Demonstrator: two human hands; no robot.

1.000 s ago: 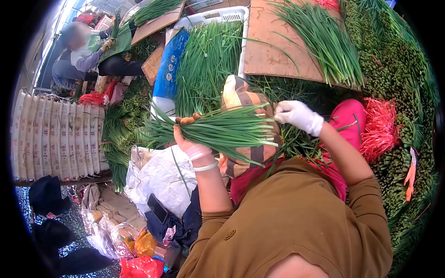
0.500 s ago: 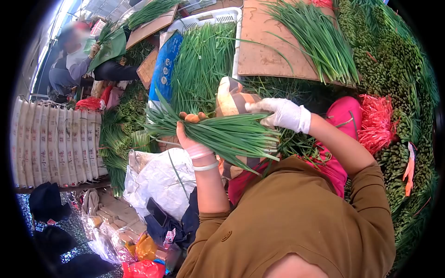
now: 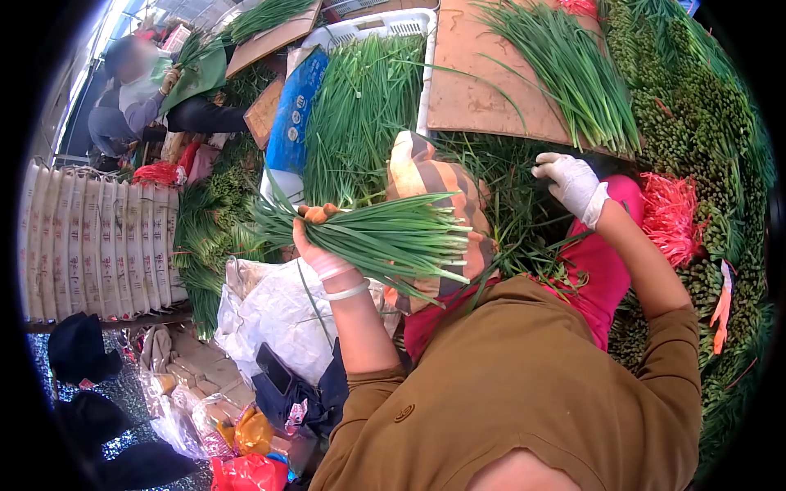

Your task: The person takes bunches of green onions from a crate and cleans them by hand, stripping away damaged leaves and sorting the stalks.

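Note:
My left hand [image 3: 313, 233], with orange coverings on its fingers, is closed around a bunch of garlic chives [image 3: 401, 237]. The pale cut ends point right, and the leaf tips stick out to the left. In a white glove, my right hand [image 3: 571, 184] hangs apart from the bunch, above loose green leaves [image 3: 524, 213]. Its fingers are bent with the tips close together; anything between them is too small to make out. An orange-and-brown striped cloth [image 3: 434, 172] covers the knee behind the bunch.
A white crate [image 3: 431, 49] full of chives stands ahead, beside a board [image 3: 467, 74] bearing another bunch. Red ties [image 3: 667, 217] and stacked bundles [image 3: 696, 123] line the right. A white sack [image 3: 278, 311] lies at left. Another person [image 3: 135, 98] sits far left, holding greens.
My right hand has left the cut ends of the bunch and moved right, its fingers now bent. My left hand has shifted slightly left with the chives.

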